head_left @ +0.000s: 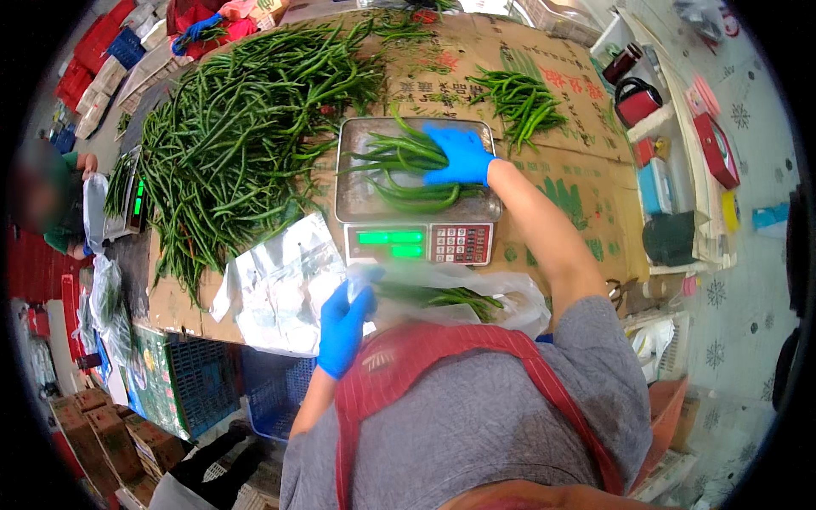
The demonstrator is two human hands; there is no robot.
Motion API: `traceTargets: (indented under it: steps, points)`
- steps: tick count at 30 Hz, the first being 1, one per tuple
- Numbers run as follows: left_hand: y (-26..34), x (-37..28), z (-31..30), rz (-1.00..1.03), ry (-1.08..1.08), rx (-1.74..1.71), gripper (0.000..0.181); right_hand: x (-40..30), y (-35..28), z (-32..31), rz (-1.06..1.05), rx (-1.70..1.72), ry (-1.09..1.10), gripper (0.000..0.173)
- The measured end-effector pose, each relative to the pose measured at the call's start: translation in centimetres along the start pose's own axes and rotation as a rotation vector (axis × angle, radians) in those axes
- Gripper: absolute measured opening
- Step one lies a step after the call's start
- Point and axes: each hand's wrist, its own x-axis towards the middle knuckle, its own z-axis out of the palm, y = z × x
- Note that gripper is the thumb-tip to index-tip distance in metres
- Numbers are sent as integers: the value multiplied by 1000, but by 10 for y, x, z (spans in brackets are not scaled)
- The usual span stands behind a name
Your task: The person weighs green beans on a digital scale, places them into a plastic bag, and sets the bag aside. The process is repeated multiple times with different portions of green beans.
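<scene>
My right hand (460,155), in a blue glove, lies over long green chili peppers (408,153) on the metal pan of a digital scale (417,245); its palm side is hidden, so its grip cannot be told. The scale's display is lit green. My left hand (346,319), also blue-gloved, pinches the edge of a clear plastic bag (516,296) in front of the scale. Green chilies (468,299) lie inside this bag. A stack of clear and white plastic bags (280,287) rests on the cardboard-covered table beside my left hand.
A large heap of green chilies (242,127) covers the table's left part. A smaller bunch (526,105) lies right of the scale. Shelves with a red kettle (636,102) stand at the right. A co-worker (64,191) is by another scale at the left; a co-worker's gloved hand (194,35) shows at the far edge.
</scene>
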Motion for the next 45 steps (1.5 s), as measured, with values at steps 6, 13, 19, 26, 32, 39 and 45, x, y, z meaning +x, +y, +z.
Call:
traceTargets:
  steps: [6,13,19,26,32,39,45]
  points:
    - [-9,2,-6,-15,-22,-31,29,-27,-27,-3,-132,-77,-67,118]
    - [-2,10,-1,-5,-8,-32,30,-38,-49,-17,-145,-81,-41,104]
    - [3,5,-7,-5,59,-35,29,-42,-52,-18,-98,-23,-71,99]
    - [-3,2,-11,-11,54,-45,28,-37,-44,-9,-31,26,-138,97]
    - [-2,-4,-10,18,44,-24,29,-31,-32,-25,-3,269,-164,96]
    - [-7,-9,-19,77,-3,-22,32,-63,-16,-68,7,957,125,74]
    - [8,6,2,21,-210,-370,50,-119,-15,-82,-239,1530,-110,67]
